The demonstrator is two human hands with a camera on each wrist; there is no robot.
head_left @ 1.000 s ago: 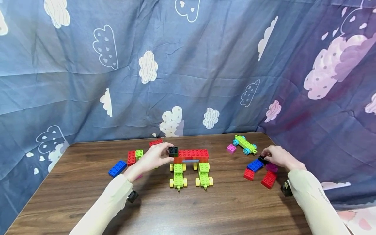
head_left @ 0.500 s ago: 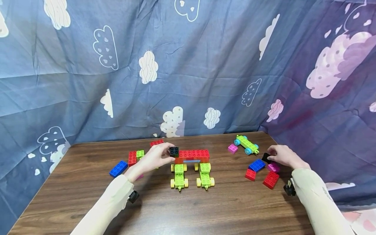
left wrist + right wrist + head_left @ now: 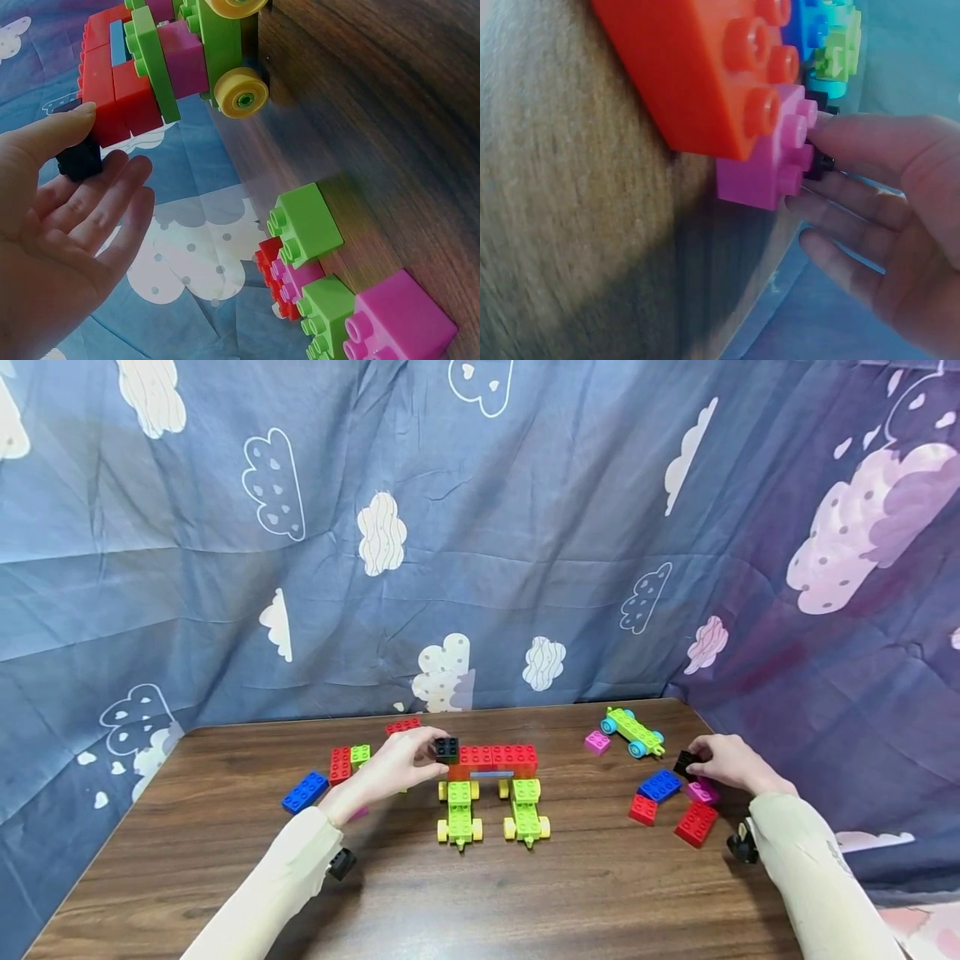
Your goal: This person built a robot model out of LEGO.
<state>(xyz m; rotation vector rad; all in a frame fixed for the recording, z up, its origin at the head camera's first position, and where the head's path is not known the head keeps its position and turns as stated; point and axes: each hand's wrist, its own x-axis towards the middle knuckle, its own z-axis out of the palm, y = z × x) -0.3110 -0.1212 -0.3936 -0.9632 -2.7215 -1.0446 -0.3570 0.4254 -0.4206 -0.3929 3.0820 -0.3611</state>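
A row of red bricks bridges two green wheeled chassis at the table's middle. My left hand pinches a black brick against the left end of that row. In the left wrist view the thumb lies on the black brick beside the red bricks. At the right, my right hand holds a second, small black brick just above a magenta brick. The right wrist view shows its fingers behind the magenta brick and a red brick.
A blue brick and two red bricks lie by the right hand. A green chassis with blue wheels and a pink brick sit further back. Blue, red and green bricks lie at the left. A blue curtain surrounds the table.
My right hand has drawn its small black brick a little to the right, away from the blue brick. The left hand has kept its hold at the red row.
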